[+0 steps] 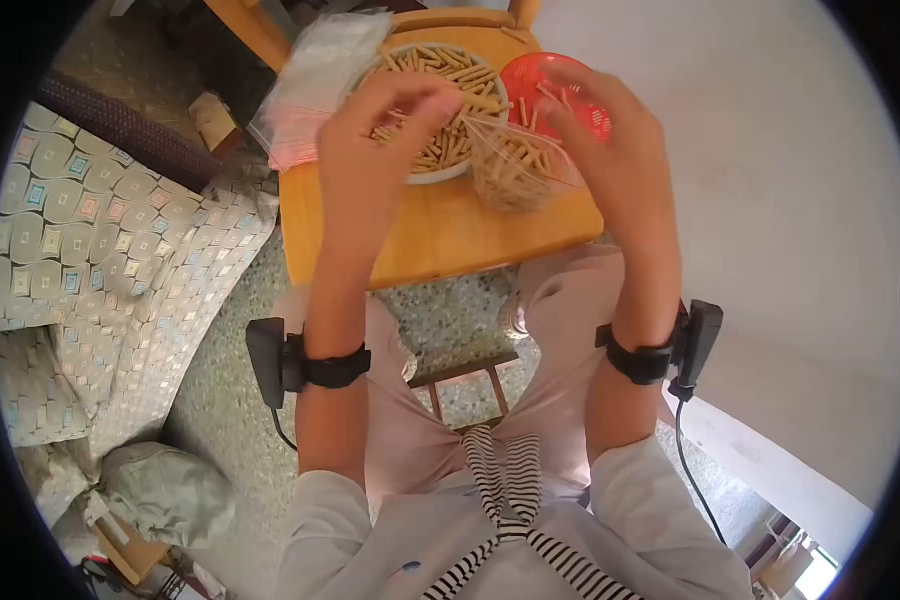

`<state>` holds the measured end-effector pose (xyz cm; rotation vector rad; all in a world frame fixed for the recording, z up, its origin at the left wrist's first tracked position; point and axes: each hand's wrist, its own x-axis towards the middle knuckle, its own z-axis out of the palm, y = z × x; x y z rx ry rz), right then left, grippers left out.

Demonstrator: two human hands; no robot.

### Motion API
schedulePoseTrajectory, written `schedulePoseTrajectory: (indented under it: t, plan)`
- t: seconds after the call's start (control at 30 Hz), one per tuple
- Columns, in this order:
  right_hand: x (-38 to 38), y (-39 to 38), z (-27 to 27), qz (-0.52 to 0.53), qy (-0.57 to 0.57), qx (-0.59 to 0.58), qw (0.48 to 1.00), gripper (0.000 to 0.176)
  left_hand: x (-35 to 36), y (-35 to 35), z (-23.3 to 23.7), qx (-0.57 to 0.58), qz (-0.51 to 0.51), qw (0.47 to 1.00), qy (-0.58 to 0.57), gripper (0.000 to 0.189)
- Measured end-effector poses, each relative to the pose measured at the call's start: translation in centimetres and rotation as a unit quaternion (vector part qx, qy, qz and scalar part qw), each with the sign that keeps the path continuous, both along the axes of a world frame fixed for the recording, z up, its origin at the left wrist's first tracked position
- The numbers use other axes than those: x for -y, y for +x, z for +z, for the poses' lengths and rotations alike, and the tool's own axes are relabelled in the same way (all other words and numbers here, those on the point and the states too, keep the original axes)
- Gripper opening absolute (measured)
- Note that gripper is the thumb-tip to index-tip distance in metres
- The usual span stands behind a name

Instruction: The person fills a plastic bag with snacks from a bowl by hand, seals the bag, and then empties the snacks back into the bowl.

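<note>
My left hand [375,140] is closed, its thumb and fingertips pinching the top edge of a clear zip plastic bag [515,185]. Short tan stick pieces fill the bottom of the bag, which rests at the front of the wooden chair seat. Over the red plastic basket [595,118] is my right hand [620,140], slightly blurred, thumb and fingers curved and apart. A few stick pieces show in the basket near those fingers. Behind my left hand sits a white bowl [440,177] heaped with the same tan sticks [455,70].
A stack of flat clear bags [320,75] lies at the left of the wooden chair seat [400,255]. A white wall [770,200] stands close on the right. Patterned cloth [90,240] drapes at the left, with a grey-green bag [165,495] below it.
</note>
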<state>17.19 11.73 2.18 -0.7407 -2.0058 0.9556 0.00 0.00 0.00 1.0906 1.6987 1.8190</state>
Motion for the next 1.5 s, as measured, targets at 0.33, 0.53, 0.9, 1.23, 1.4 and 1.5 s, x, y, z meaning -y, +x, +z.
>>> schedulePoseTrajectory:
  t: [0.33, 0.53, 0.9, 1.23, 1.4, 1.5]
  plan:
    - [0.7, 0.4, -0.2, -0.042, 0.052, 0.246, 0.967, 0.024, -1.0, 1.5, -1.5, -0.306, -0.046, 0.951, -0.032, 0.02]
    - [0.8, -0.3, -0.9, -0.063, 0.055, 0.196, 0.977, 0.02, -0.8, 0.4, -1.0, -0.227, -0.064, 0.971, -0.043, 0.032]
    - [1.1, -0.7, -1.9, -0.049, 0.034, 0.163, 0.985, 0.019, 0.0, -3.1, -6.2, -0.459, -0.02, 0.848, -0.265, 0.027]
    - [1.6, -1.3, -2.0, -0.048, 0.063, 0.127, 0.989, 0.019, -1.4, -2.5, -6.7, -0.353, 0.008, 0.893, -0.279, 0.016]
    - [1.5, -1.4, -1.9, -0.049, 0.077, 0.135, 0.987, 0.021, -1.5, -2.2, -6.3, -0.371, 0.002, 0.876, -0.307, 0.017]
    - [1.6, -1.5, -1.9, -0.046, 0.084, 0.115, 0.989, 0.022, -1.5, -1.8, -5.6, -0.313, 0.014, 0.902, -0.297, 0.016]
